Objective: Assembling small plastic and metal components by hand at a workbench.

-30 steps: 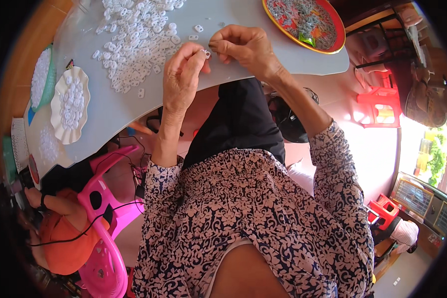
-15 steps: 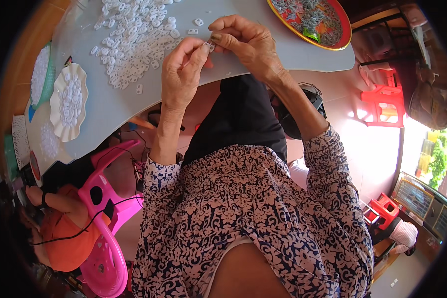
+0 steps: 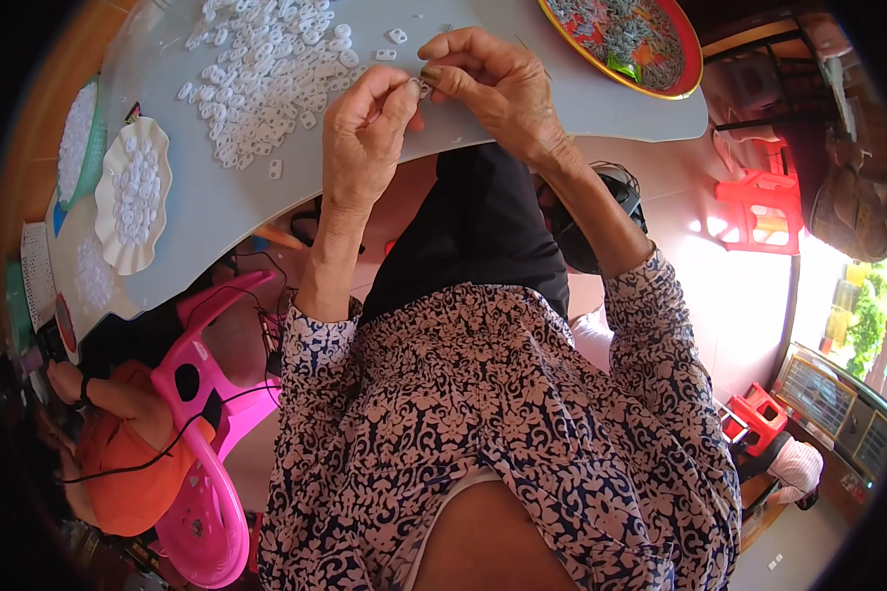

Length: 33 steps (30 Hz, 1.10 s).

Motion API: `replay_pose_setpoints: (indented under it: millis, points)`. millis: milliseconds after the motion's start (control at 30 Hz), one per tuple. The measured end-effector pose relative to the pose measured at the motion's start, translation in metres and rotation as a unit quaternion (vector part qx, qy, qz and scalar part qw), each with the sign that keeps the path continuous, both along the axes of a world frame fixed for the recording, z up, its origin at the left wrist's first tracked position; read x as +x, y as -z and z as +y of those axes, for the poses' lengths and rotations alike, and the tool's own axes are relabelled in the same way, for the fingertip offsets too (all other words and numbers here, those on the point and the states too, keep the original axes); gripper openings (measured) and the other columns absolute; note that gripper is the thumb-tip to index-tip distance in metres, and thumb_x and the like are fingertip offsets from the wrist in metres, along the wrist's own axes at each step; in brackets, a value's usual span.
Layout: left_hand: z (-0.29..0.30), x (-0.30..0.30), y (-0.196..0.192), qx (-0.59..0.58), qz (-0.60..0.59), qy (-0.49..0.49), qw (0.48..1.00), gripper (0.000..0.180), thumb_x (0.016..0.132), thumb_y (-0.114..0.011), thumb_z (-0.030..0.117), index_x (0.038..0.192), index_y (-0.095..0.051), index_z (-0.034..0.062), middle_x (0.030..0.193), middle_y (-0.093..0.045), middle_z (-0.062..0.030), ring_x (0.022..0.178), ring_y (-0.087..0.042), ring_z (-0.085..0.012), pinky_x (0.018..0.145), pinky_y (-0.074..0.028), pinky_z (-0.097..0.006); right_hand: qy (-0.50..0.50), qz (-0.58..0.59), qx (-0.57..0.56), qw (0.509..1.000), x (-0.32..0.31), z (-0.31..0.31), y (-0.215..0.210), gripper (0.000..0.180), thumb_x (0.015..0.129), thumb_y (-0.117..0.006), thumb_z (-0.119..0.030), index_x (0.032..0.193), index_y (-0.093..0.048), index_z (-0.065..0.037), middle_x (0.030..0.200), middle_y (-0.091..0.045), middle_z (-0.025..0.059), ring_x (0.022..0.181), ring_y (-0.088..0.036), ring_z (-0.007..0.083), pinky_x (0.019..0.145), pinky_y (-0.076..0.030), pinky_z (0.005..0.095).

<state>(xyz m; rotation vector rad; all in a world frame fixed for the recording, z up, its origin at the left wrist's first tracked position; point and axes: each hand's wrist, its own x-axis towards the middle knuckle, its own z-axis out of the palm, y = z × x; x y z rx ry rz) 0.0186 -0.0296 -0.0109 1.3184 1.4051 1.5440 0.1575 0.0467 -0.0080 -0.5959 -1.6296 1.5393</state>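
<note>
— What takes up most of the view?

— The grey table (image 3: 522, 118), curving across the top from ten o'clock to two o'clock. Below it, the person's patterned blouse fills the lower middle, both forearms rising from it toward twelve o'clock.

— And after that?

— A pink plastic chair (image 3: 202, 443) at about eight o'clock, with another person in an orange top (image 3: 118, 473) just beside it at the left rim. A red stool (image 3: 759, 212) stands on the floor at three o'clock, well apart from the table.

— What lies on the table itself?

— A red round tray (image 3: 685, 74) with a yellow rim at one o'clock, holding a heap of small greyish bits. At eleven o'clock, a loose pile of small white plastic pieces (image 3: 261, 69). At ten o'clock, a white scalloped dish (image 3: 133, 197) with more white pieces in it.

— And the hands?

— Both meet near twelve o'clock, over the table's near edge. The left hand (image 3: 365, 138) has thumb and forefinger pinched together on a tiny white piece (image 3: 425, 89). The right hand (image 3: 493, 84) has its fingertips closed on the same piece from the other side, so the two hands touch there.

— Can you tell the piece's shape?

— No, it is too small and mostly covered by the fingertips.
</note>
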Motion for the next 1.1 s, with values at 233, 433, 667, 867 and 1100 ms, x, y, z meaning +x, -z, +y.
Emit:
replay_pose_setpoints:
  millis: [233,433,667,867,1100]
  points:
    - [-0.002,-0.006,0.0,-0.007,0.004,0.054,0.998,0.018,0.089,-0.057,0.019,0.081,-0.059,0.0031,0.063,-0.055,0.0033,0.057,-0.042,-0.0022,0.052,-0.032,-0.019,-0.037,-0.05,0.022,0.998,0.008,0.006,-0.005,0.019,0.087,-0.064,-0.018,0.088,-0.066,0.001,0.075,-0.063,0.0006,0.066,-0.054,0.0058,0.063,-0.047,0.0202]
    - [-0.002,-0.006,0.0,0.006,-0.001,0.067,0.998,0.017,0.09,-0.057,0.019,0.085,-0.06,0.0026,0.064,-0.056,0.0014,0.059,-0.046,-0.0031,0.054,-0.035,-0.019,-0.036,-0.06,0.044,0.997,0.007,0.006,-0.003,0.022,0.087,-0.064,-0.021,0.087,-0.066,0.001,0.072,-0.061,0.0001,0.063,-0.052,0.0059,0.058,-0.045,0.0199]
    - [0.0,0.003,0.002,0.038,0.04,0.02,0.998,0.018,0.09,-0.057,0.018,0.087,-0.059,0.0,0.068,-0.057,-0.0002,0.063,-0.052,-0.005,0.056,-0.04,-0.02,0.022,-0.065,0.081,0.994,0.002,-0.001,-0.003,0.022,0.088,-0.063,-0.022,0.087,-0.064,0.0,0.07,-0.061,0.0004,0.062,-0.052,0.0052,0.056,-0.044,0.0193]
    - [-0.002,-0.003,0.002,0.018,0.026,0.032,0.999,0.016,0.09,-0.057,0.017,0.087,-0.059,0.001,0.069,-0.057,-0.0009,0.064,-0.053,-0.0055,0.058,-0.041,-0.02,0.003,-0.064,0.052,0.997,0.006,0.003,-0.008,0.024,0.091,-0.06,-0.024,0.088,-0.064,0.0,0.071,-0.061,-0.0004,0.063,-0.052,0.0048,0.057,-0.044,0.0198]
    - [-0.005,-0.003,0.005,0.014,-0.034,0.057,0.998,0.014,0.09,-0.057,0.015,0.088,-0.059,0.001,0.075,-0.058,-0.0009,0.067,-0.055,-0.0061,0.059,-0.042,-0.019,-0.035,-0.085,0.056,0.994,0.01,0.004,-0.005,0.023,0.09,-0.061,-0.023,0.091,-0.065,0.0,0.073,-0.06,-0.0012,0.065,-0.05,0.0045,0.059,-0.044,0.0202]
